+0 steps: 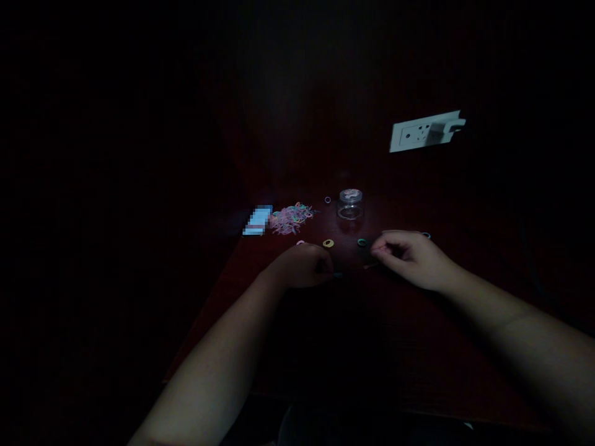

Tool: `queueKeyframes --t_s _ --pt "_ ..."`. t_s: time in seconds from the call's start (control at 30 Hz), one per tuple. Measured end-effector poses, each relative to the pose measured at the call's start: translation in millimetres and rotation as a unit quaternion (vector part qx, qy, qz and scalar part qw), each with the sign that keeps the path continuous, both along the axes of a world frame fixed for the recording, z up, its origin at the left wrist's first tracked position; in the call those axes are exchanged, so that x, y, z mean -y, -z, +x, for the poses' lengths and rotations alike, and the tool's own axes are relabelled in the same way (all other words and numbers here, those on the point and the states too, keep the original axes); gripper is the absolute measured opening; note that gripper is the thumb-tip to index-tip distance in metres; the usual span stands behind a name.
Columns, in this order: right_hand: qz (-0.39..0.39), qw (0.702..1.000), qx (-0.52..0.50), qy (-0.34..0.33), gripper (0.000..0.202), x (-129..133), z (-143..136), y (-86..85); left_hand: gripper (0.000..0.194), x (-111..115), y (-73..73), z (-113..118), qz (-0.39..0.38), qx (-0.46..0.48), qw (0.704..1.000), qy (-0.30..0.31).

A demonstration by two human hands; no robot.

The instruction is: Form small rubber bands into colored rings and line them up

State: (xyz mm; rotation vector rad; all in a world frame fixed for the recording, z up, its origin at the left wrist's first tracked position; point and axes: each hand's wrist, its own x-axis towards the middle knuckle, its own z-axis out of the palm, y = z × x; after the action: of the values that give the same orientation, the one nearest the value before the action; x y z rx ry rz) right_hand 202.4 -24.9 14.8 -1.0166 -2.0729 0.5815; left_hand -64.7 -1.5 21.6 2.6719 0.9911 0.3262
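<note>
In very dim light, both of my forearms rest on a dark red table (353, 347). My left hand (304, 266) is curled, and a small dark blue band (337, 274) sits at its fingertips. My right hand (409, 257) is pinched, with a thin brownish piece (370, 266) sticking out from the fingertips towards the left hand. Just beyond the hands lie a yellow ring (328, 243) and a green ring (362, 243). The dark hides what lies inside either fist.
A heap of small pastel bands (292, 218) lies at the back left beside a blurred pale patch (258, 221). A clear little jar (350, 204) and a purple ring (328, 200) stand behind the hands. A white wall socket (425, 131) holds a plug.
</note>
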Motion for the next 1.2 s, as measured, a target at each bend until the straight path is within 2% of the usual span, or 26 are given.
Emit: queueKeyframes --t_s 0.77,1.0,1.2 --pt "0.016 0.999 0.022 0.018 0.021 -0.7 2.3 0.0 0.011 9.1 -8.7 10.3 -0.01 -0.042 0.999 -0.025" --pt "0.011 0.999 0.029 0.018 0.023 -1.5 3.8 0.3 0.011 9.3 -5.9 10.0 0.0 -0.041 0.997 -0.062" --pt "0.009 1.0 0.025 0.01 0.024 -3.4 5.0 2.7 0.011 6.8 -3.8 8.7 0.001 -0.045 0.997 -0.057"
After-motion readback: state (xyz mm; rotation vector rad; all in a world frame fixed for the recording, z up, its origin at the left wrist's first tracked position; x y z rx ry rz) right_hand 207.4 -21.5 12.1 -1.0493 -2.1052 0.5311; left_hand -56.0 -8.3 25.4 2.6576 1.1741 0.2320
